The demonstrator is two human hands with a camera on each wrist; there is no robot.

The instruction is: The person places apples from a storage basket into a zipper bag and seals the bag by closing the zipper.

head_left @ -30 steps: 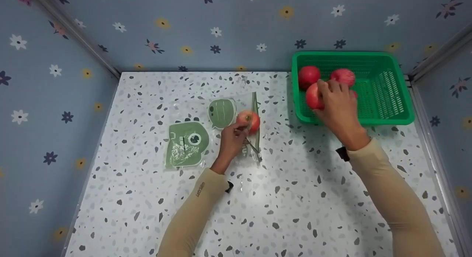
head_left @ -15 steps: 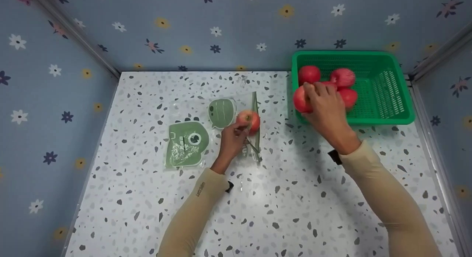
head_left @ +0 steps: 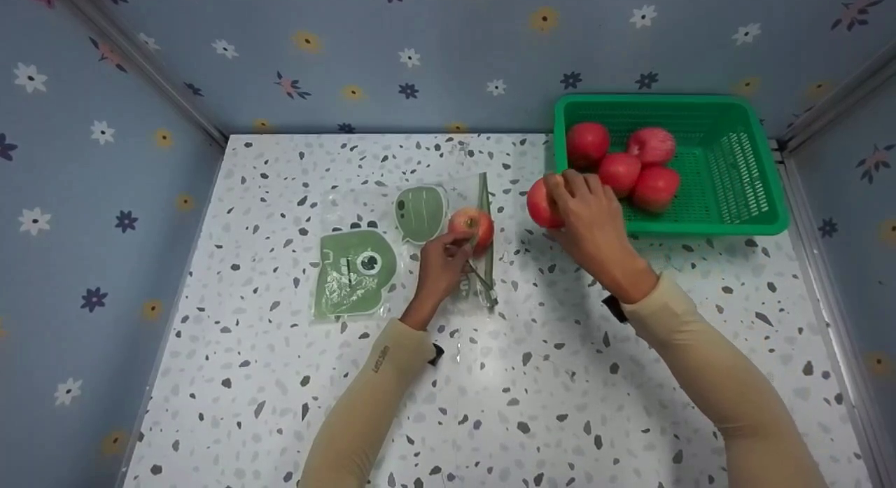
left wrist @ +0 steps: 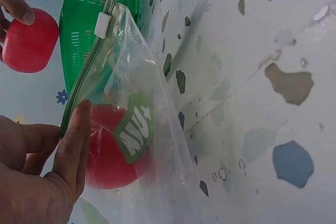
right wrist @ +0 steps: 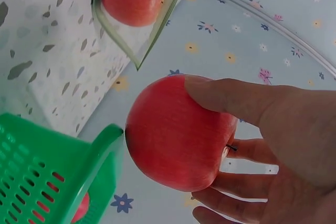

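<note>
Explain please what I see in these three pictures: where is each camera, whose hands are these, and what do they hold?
No machine: a person works with bare hands. The wide picture comes from a camera on the head, looking down at a speckled table. The other two come from cameras on each wrist. The left hand pinches the open edge of a clear zip bag, which already has one apple inside. The right hand holds a red apple just outside the green basket. Four more apples lie in that basket.
</note>
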